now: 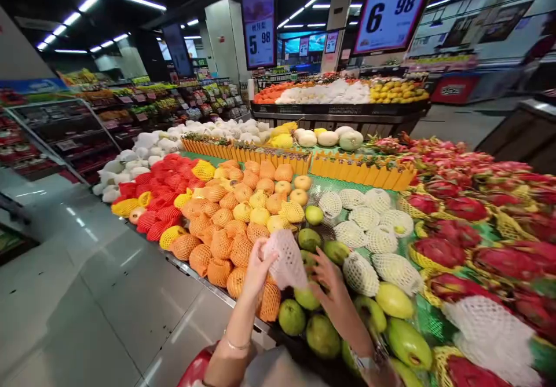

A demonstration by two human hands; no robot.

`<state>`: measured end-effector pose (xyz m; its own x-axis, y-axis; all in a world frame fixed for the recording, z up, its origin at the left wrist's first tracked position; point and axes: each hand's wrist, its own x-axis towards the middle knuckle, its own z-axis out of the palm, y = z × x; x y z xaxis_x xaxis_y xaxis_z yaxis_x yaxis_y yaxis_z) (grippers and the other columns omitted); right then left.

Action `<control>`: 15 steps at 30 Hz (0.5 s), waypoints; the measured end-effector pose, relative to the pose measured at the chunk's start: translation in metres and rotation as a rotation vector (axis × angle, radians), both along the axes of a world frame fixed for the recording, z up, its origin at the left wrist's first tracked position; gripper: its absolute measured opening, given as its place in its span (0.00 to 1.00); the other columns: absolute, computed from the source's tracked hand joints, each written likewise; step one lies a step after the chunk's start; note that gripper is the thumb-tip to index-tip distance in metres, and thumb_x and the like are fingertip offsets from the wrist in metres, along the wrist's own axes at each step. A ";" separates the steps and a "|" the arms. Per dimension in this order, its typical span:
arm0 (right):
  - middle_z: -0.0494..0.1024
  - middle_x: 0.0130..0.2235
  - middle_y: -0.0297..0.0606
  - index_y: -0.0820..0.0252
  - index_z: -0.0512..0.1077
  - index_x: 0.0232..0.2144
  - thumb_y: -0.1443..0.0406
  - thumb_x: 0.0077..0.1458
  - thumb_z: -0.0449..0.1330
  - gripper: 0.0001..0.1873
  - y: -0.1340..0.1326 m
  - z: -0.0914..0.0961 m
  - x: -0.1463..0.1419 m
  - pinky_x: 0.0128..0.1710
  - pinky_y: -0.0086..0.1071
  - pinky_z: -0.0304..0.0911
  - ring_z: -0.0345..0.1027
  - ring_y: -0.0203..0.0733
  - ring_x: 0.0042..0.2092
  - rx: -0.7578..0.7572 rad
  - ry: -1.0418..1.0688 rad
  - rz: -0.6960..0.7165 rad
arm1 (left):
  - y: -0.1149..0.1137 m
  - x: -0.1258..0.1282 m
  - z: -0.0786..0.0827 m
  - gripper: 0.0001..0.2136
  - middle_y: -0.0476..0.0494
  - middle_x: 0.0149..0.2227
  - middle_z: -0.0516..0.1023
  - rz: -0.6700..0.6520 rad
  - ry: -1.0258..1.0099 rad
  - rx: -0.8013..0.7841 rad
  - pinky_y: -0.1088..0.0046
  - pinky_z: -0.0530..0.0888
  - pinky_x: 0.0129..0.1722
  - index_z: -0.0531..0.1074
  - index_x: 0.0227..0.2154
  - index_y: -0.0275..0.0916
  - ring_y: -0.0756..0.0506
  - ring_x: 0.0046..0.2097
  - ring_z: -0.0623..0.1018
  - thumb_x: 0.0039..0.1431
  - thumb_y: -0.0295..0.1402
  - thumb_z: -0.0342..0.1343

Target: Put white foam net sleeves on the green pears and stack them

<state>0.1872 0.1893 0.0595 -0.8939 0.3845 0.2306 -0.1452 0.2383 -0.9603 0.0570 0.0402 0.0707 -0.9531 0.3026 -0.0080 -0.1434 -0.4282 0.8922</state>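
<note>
My left hand (259, 266) pinches a white foam net sleeve (287, 258), which hangs over the border between the orange-netted fruit and the green fruit. To its right, my right hand (333, 283) has its fingers spread, with nothing visibly gripped. Its fingertips are close to a green fruit (308, 259) partly hidden behind the hand and the sleeve; I cannot tell whether they touch it. Below the hands lie bare green fruits (322, 336). White-netted fruits (360, 273) sit just beyond and right of my right hand.
Orange-netted fruits (221, 242) and red-netted fruits (167, 178) are piled to the left. Dragon fruits (443, 250) fill the right side, beside loose white foam nets (493, 332). A low orange fence (362, 170) crosses the display's back. Tiled floor (108, 294) runs along the left.
</note>
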 end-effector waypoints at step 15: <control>0.80 0.27 0.35 0.55 0.69 0.30 0.54 0.35 0.73 0.22 0.001 -0.069 0.000 0.31 0.36 0.74 0.76 0.45 0.29 -0.275 0.032 -0.533 | -0.011 0.036 -0.036 0.09 0.35 0.47 0.76 -0.014 0.595 -0.548 0.56 0.71 0.52 0.72 0.30 0.39 0.36 0.51 0.74 0.58 0.39 0.58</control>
<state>0.1870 0.1903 -0.0098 -0.5553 0.8275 0.0826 -0.1040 0.0295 -0.9941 0.0928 0.0296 0.0344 -0.8407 0.4145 0.3484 0.4192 0.0908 0.9033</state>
